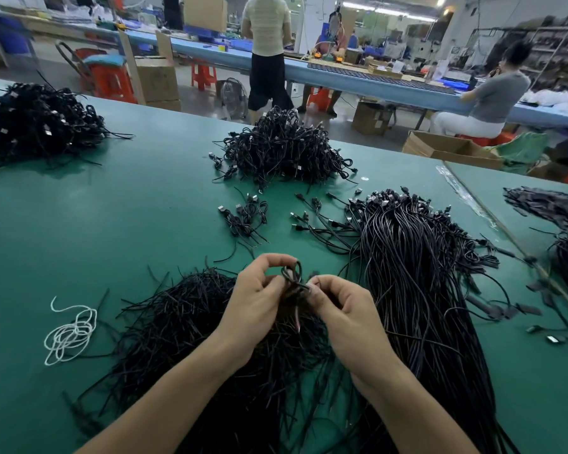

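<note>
A small coiled black cable (pixel 293 276) is held up between both hands above the green table (pixel 112 224). My left hand (pixel 259 303) pinches the coil from the left, fingers curled round it. On the right side, my right hand (pixel 341 309) pinches a thin black tie at the coil's waist. Under my hands lies a heap of thin black twist ties (pixel 191 326). To the right a long bundle of straight black cables (pixel 413 273) runs toward me, plugs at its far end.
A pile of coiled cables (pixel 286 152) sits at the table's middle back, another pile (pixel 36 122) at the far left. A few tied coils (pixel 243 217) lie between. White string (pixel 69 335) rests at the left. People work at a blue bench (pixel 358 80) behind.
</note>
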The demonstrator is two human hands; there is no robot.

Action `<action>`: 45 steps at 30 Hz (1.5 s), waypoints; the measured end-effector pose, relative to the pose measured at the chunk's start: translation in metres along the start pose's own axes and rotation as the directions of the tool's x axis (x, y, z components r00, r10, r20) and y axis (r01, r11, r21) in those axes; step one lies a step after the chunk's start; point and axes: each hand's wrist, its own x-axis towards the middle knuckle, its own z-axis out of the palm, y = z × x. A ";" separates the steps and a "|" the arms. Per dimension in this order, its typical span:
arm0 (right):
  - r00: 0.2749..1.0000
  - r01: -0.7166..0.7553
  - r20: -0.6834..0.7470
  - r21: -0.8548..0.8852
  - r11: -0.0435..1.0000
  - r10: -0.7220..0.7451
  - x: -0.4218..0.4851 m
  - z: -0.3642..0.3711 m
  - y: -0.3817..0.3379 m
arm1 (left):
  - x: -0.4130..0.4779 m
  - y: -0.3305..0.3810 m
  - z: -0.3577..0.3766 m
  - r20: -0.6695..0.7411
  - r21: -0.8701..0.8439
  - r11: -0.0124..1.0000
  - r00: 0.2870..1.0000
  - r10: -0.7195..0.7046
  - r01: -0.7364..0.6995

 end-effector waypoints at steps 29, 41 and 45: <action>0.968 0.170 -0.142 -0.236 0.957 -0.207 0.000 -0.006 0.021 | -0.009 0.001 0.009 0.071 -0.134 0.984 0.992 -0.109 0.118; 0.989 0.030 -0.130 -0.258 0.966 -0.066 0.000 -0.011 0.027 | -0.005 0.005 0.000 0.049 -0.031 0.999 0.998 0.045 -0.043; 0.971 0.076 -0.187 -0.354 0.932 -0.151 0.003 -0.012 0.027 | -0.006 -0.002 -0.007 0.082 0.213 0.976 0.996 0.037 -0.053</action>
